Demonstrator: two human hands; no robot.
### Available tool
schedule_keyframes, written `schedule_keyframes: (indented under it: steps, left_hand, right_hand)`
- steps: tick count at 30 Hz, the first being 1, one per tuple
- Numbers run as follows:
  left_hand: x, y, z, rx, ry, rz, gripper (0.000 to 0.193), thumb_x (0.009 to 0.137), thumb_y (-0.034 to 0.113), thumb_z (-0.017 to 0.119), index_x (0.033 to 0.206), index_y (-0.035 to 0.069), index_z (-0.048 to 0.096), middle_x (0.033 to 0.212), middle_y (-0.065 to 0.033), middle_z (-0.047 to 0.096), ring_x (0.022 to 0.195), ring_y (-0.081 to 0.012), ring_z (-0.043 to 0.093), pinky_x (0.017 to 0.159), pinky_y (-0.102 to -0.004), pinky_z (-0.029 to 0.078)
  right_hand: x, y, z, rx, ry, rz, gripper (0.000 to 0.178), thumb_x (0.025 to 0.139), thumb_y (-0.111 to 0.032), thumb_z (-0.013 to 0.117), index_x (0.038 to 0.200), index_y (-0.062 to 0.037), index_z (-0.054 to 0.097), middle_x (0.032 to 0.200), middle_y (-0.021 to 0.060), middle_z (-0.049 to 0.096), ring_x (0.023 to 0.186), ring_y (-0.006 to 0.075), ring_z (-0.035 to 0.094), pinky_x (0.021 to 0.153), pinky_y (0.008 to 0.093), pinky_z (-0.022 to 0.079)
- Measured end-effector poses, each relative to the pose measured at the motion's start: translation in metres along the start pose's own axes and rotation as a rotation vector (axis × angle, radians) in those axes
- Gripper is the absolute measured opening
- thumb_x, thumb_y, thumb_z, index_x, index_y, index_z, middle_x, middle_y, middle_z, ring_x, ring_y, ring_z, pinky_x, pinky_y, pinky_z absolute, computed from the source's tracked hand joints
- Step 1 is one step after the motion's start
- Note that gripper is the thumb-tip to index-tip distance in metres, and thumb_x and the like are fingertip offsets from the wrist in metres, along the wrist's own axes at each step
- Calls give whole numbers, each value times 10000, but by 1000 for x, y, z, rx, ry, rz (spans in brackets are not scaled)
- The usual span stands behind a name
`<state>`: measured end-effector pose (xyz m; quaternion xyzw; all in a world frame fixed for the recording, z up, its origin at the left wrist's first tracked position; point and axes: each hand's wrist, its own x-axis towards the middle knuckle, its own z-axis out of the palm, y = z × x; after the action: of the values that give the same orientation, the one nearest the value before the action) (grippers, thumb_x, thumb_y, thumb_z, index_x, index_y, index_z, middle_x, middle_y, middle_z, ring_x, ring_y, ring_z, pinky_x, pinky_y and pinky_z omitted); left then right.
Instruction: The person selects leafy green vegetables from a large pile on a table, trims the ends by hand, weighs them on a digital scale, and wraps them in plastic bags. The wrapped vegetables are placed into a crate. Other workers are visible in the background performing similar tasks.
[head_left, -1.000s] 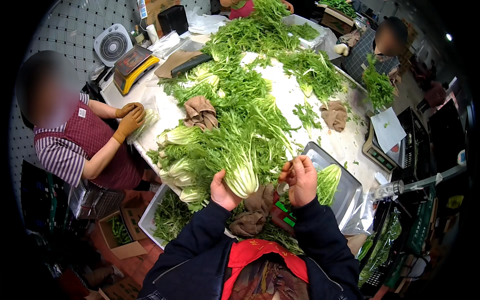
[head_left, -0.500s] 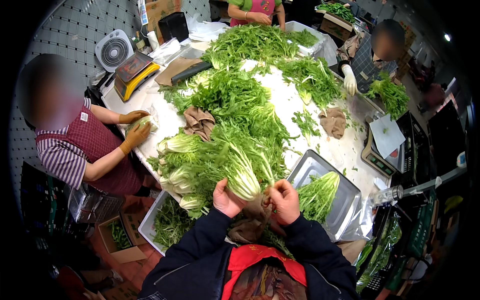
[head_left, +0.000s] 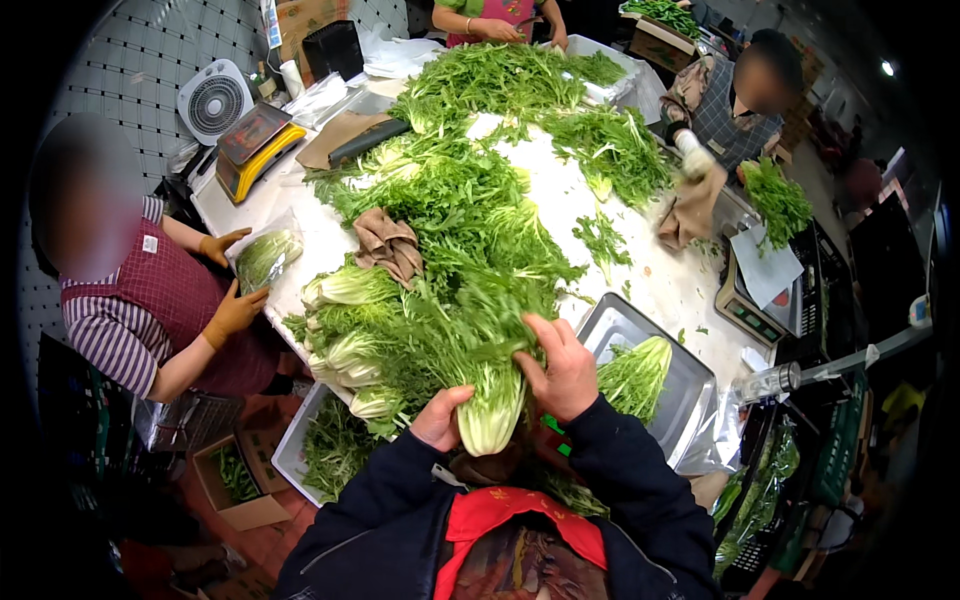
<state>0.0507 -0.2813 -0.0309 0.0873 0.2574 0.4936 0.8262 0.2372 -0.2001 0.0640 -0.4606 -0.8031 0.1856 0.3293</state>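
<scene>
A head of curly endive (head_left: 492, 415), with a pale base and green frilly leaves, stands tilted in front of me, base towards me. My left hand (head_left: 442, 420) is closed round the left side of its base. My right hand (head_left: 565, 370) is at its right side, thumb and fingers closing on the leaves. The leaf tips beyond are blurred. Several more endive heads (head_left: 350, 358) lie stacked on the left, bases towards me. To the right, one trimmed endive head (head_left: 636, 376) rests in a grey metal tray (head_left: 705, 385).
Loose greens (head_left: 490, 85) cover the middle of the white table (head_left: 650, 270). A brown cloth (head_left: 388, 245) lies on them. Left, a gloved co-worker handles a bagged vegetable (head_left: 268, 257); a yellow scale (head_left: 258, 160) stands beyond. Another scale (head_left: 755, 310) is right. A white crate (head_left: 292, 450) stands below.
The endive head has come nearer and its base points more towards me. My right hand has moved up from the stems to the leaves. The right co-worker has lifted a brown cloth.
</scene>
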Motion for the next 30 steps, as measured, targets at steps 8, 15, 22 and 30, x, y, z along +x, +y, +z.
schedule_keyframes:
  steps: [8, 15, 22, 30]
  left_hand:
    - [-21, 9, -34, -66, -103, -172, 686, 822, 374, 588, 1367, -19, 453, 1302, -224, 556, 1114, -388, 595, 991, -499, 459]
    - [4, 4, 2, -232, -202, 189, 851, 776, 484, 650, 1432, 19, 371, 1422, -208, 447, 1271, -394, 470, 1085, -533, 355]
    - [28, -7, 25, -88, -134, 138, 735, 876, 530, 613, 1405, 62, 410, 1393, -158, 486, 1257, -303, 489, 1070, -458, 376]
    - [18, -11, 33, 38, -185, 181, 687, 887, 450, 643, 1403, 71, 397, 1360, -135, 509, 1238, -271, 504, 1021, -448, 418]
  right_hand:
    - [23, 70, 0, 388, 263, 434, 440, 881, -47, 620, 1293, 19, 480, 876, 105, 658, 667, 113, 613, 575, 257, 506]
    - [-25, 25, -15, 844, -146, 519, 220, 1001, -140, 468, 1098, 27, 572, 911, 121, 659, 756, 155, 637, 682, 279, 532]
    - [-55, 1, 25, 1035, -182, 489, 556, 850, -105, 678, 1331, 37, 438, 1216, 159, 596, 1020, 201, 611, 848, 303, 498]
    - [-41, -14, -7, -130, 40, -77, 756, 651, -48, 758, 1337, 23, 447, 1208, 242, 546, 1038, 412, 564, 855, 418, 500]
